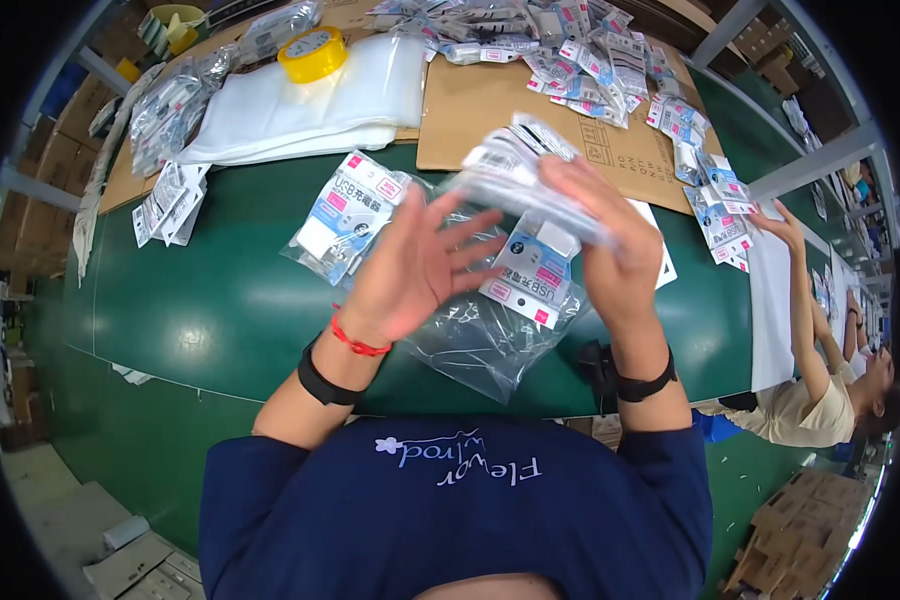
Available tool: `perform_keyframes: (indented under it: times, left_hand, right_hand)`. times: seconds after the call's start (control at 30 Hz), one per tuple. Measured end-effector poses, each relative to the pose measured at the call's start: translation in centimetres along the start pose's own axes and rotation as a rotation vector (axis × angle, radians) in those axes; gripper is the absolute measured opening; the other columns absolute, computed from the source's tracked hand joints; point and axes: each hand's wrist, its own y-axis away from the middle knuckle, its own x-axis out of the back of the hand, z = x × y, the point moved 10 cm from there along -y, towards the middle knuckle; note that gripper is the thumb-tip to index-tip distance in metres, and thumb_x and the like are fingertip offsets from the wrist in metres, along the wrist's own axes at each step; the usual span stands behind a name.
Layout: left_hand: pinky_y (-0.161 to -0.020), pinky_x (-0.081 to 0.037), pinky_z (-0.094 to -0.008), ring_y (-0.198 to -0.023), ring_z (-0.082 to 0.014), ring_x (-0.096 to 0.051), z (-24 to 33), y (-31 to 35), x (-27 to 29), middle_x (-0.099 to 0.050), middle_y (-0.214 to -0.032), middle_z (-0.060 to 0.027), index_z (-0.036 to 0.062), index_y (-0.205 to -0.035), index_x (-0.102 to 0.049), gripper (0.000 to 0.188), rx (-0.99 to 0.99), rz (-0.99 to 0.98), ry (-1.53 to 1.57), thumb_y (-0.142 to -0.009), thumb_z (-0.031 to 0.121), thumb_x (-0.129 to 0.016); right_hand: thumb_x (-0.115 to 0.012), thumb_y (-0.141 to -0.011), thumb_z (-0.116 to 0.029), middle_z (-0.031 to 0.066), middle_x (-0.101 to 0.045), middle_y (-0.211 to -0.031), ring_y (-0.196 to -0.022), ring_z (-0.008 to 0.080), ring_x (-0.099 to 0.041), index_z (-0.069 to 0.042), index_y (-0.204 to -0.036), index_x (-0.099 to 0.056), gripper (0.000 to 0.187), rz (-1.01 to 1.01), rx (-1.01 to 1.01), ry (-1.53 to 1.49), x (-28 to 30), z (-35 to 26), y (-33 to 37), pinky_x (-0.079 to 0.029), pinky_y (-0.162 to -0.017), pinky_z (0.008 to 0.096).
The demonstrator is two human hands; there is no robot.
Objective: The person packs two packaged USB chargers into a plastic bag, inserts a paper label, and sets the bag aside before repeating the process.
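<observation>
My right hand [610, 220] is closed around a stack of white printed cards or card-backed packs [515, 165], blurred by motion and raised over the table. To its left my left hand [420, 262] holds nothing; its fingers are spread and the palm is turned toward the stack. Below the hands lies a clear plastic bag [485, 345] on the green table. One blue-and-white charger pack [350, 212] lies left of my left hand. Between my hands, partly covered by fingers and stack, rests another charger pack [532, 268], turned the other way round.
Flat clear bags [305, 100] are piled at the back left, with a yellow tape roll [312, 55] on top. Many packs [595, 65] heap on cardboard [470, 110] behind. Several cards [172, 203] lie at left. A co-worker's hand [782, 228] touches packs at right.
</observation>
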Motion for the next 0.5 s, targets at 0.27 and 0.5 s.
perform_keyframes:
  times: [0.27,0.5]
  left_hand:
    - [-0.094,-0.047,-0.0386,-0.112,-0.0268,-0.056,0.2,0.8,1.3,-0.051,-0.127,-0.0151,0.0031,-0.138,-0.034,0.049,0.110,-0.130,0.185,-0.092,0.010,-0.050]
    - [-0.094,-0.047,-0.0390,-0.112,-0.0254,-0.055,3.3,1.3,2.4,-0.052,-0.127,-0.0131,0.0051,-0.139,-0.033,0.051,-0.184,-0.031,0.092,-0.090,0.003,-0.046]
  right_hand:
    - [-0.060,-0.078,-0.005,0.0178,-0.060,-0.117,-0.114,0.0309,-0.056,-0.004,-0.123,-0.056,0.045,-0.451,0.420,0.335,-6.0,-4.0,3.0,-0.041,-0.099,0.0431]
    - [-0.066,-0.079,-0.012,0.0195,-0.060,-0.111,-0.102,0.0348,-0.058,-0.001,-0.130,-0.046,0.056,-0.371,-0.320,0.482,-1.7,11.0,3.6,-0.046,-0.087,0.0385]
